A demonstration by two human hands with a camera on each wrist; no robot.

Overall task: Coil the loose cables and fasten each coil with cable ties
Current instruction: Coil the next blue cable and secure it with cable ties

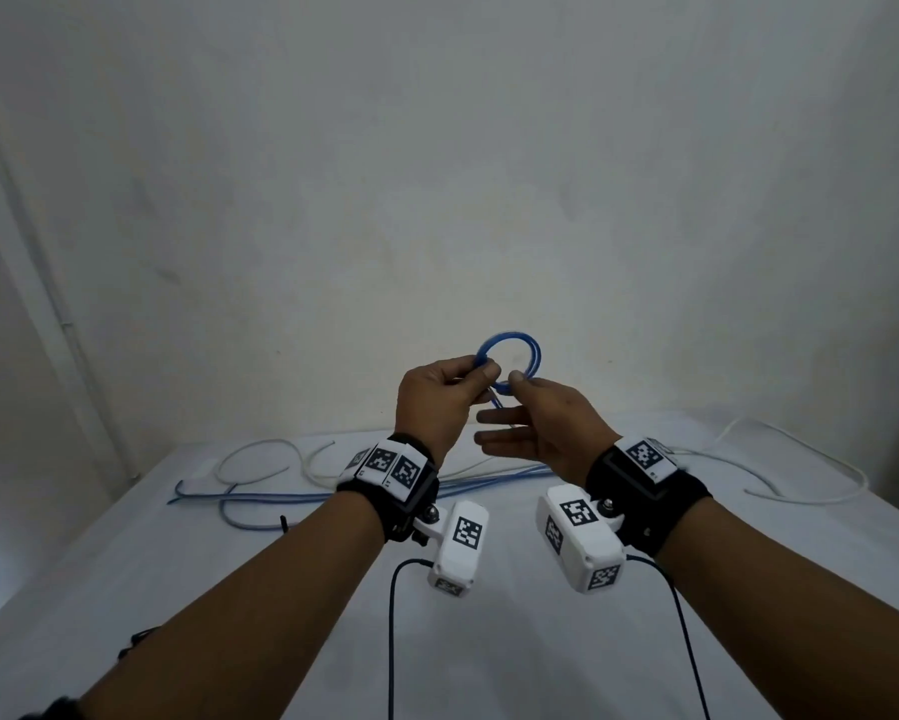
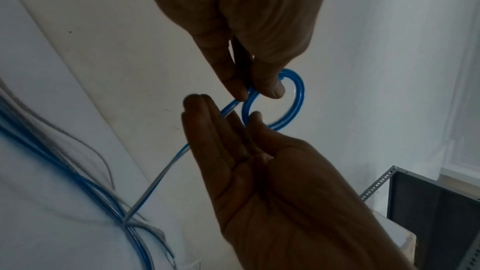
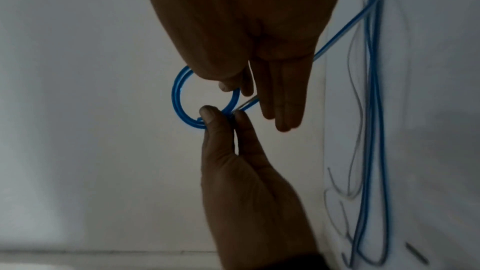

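Both hands (image 1: 494,413) raised, pinching blue cable coil (image 1: 510,363) above table (image 1: 229,589).

Bare room: plain wall (image 1: 437,174), white-covered table (image 1: 229,589), metal rack (image 2: 376,188).

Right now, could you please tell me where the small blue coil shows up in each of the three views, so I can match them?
Head: the blue coil sits centre frame, held up between the left hand and right hand.
Left wrist: coil right of centre, just below the left thumb and fingers.
Right wrist: coil left of centre, above the left thumb.
Shared landmark: the blue cable tail running from the coil down to the table.
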